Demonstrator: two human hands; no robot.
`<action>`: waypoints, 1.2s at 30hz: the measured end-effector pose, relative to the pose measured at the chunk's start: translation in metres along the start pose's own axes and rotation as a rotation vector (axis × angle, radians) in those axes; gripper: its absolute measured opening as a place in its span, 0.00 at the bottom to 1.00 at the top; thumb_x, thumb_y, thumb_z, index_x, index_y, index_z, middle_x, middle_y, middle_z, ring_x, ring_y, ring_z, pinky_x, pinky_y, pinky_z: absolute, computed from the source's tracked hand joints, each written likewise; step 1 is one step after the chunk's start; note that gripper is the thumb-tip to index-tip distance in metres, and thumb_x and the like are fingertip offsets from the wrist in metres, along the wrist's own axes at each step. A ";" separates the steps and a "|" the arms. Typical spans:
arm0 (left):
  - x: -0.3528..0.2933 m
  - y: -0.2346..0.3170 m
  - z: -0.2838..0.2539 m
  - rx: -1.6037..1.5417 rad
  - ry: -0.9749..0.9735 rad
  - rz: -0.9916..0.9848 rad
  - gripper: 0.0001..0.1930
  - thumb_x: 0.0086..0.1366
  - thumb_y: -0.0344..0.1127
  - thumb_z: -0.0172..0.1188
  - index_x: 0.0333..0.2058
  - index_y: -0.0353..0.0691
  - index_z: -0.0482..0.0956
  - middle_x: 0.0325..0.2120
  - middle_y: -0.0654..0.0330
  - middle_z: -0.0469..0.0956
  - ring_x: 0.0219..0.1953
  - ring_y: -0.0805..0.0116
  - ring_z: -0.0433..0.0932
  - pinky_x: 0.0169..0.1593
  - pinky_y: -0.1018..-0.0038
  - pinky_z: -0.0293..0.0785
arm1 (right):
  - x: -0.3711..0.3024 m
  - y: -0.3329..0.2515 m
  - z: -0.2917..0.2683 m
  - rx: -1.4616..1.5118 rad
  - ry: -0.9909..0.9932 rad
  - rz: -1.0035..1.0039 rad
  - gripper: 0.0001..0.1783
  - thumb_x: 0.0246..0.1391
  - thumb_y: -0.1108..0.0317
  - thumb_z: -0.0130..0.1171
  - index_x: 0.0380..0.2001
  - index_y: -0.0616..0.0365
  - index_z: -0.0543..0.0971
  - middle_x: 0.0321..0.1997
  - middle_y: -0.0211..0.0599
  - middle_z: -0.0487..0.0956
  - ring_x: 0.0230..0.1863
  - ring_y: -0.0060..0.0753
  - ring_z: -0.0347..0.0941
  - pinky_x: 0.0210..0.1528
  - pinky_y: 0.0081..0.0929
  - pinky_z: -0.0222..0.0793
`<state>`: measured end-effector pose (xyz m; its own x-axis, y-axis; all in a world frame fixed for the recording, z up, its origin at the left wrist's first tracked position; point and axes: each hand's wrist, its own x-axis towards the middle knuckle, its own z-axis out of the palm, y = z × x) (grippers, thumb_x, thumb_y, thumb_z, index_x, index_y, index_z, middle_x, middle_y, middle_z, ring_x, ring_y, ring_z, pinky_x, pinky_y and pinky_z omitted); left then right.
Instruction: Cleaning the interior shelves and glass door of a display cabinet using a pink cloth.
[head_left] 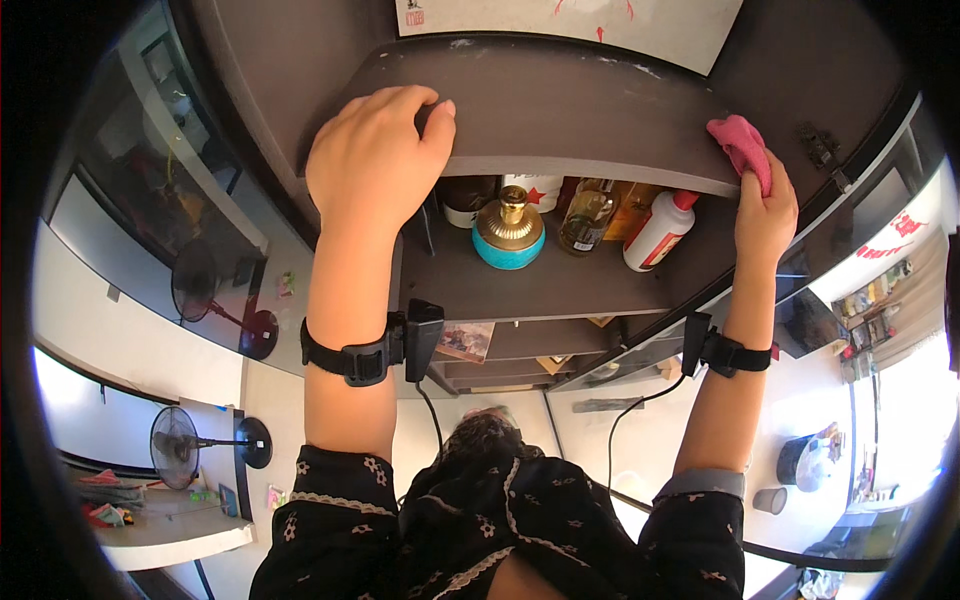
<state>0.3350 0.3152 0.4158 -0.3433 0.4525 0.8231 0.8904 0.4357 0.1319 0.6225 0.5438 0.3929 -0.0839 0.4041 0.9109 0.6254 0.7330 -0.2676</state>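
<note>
My left hand point(375, 150) leans on the brown shelf point(560, 110) near its left end. Its thumb stands apart from bent fingers, whose tips are partly hidden, and I see nothing held in it. At the shelf's right front edge, my right hand point(767, 222) is closed on a pink cloth point(740, 148), which bunches up above the fingers onto the board. On the level below, between my arms, stand a turquoise bottle with a gold top point(508, 240), a clear glass bottle with amber tones point(588, 218) and a white bottle with a red cap point(660, 232).
A framed picture point(560, 25) stands at the back of the upper shelf. Glass cabinet doors point(170, 170) are swung out on both sides. Lower shelves point(540, 340) hold a picture card point(466, 341). A black fan point(176, 447) stands at left, a small bin point(769, 500) at right.
</note>
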 end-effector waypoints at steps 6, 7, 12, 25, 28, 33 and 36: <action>0.000 -0.003 0.000 0.011 0.007 0.015 0.13 0.61 0.47 0.56 0.34 0.47 0.84 0.33 0.64 0.83 0.39 0.62 0.80 0.44 0.66 0.75 | -0.002 -0.001 0.005 0.018 0.046 -0.025 0.17 0.48 0.68 0.55 0.43 0.57 0.80 0.42 0.44 0.81 0.46 0.49 0.76 0.52 0.38 0.68; -0.001 -0.001 0.001 0.002 0.013 0.008 0.13 0.61 0.47 0.56 0.34 0.47 0.84 0.32 0.64 0.83 0.39 0.62 0.80 0.43 0.66 0.75 | -0.003 0.001 0.006 0.005 0.058 -0.037 0.17 0.48 0.68 0.54 0.43 0.57 0.80 0.42 0.44 0.81 0.46 0.49 0.76 0.52 0.38 0.68; 0.002 0.003 -0.005 0.001 -0.119 -0.068 0.16 0.64 0.50 0.51 0.40 0.50 0.83 0.40 0.64 0.82 0.46 0.59 0.79 0.48 0.66 0.73 | -0.001 -0.001 0.004 0.028 0.052 0.003 0.17 0.48 0.68 0.54 0.43 0.57 0.80 0.41 0.45 0.81 0.45 0.49 0.76 0.51 0.38 0.68; -0.001 0.000 -0.003 0.002 0.020 0.011 0.13 0.61 0.46 0.56 0.33 0.45 0.84 0.33 0.64 0.83 0.38 0.62 0.80 0.43 0.66 0.75 | -0.002 0.000 0.003 0.013 0.045 -0.025 0.17 0.48 0.67 0.54 0.42 0.59 0.80 0.41 0.46 0.81 0.44 0.50 0.76 0.51 0.38 0.68; 0.000 0.002 -0.003 -0.013 0.031 0.002 0.12 0.61 0.46 0.56 0.33 0.46 0.83 0.33 0.64 0.83 0.38 0.62 0.80 0.43 0.66 0.75 | -0.002 0.001 0.002 0.009 0.044 -0.062 0.17 0.48 0.68 0.55 0.43 0.59 0.80 0.41 0.46 0.81 0.44 0.50 0.76 0.51 0.39 0.68; 0.001 0.000 -0.004 0.006 0.022 0.038 0.12 0.62 0.46 0.55 0.33 0.47 0.83 0.34 0.64 0.83 0.39 0.61 0.80 0.44 0.65 0.75 | 0.003 -0.005 -0.001 -0.024 0.032 -0.055 0.17 0.49 0.66 0.55 0.43 0.58 0.79 0.41 0.46 0.81 0.44 0.51 0.76 0.51 0.40 0.68; 0.001 0.002 -0.003 0.003 0.000 0.006 0.13 0.62 0.47 0.54 0.33 0.47 0.83 0.34 0.65 0.83 0.40 0.61 0.80 0.44 0.65 0.74 | 0.006 -0.006 0.000 -0.026 0.010 -0.021 0.17 0.49 0.65 0.55 0.43 0.56 0.79 0.41 0.45 0.81 0.44 0.50 0.76 0.51 0.40 0.68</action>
<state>0.3368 0.3145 0.4185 -0.3382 0.4549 0.8238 0.8913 0.4357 0.1254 0.6181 0.5414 0.3999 -0.0895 0.3837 0.9191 0.6434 0.7267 -0.2407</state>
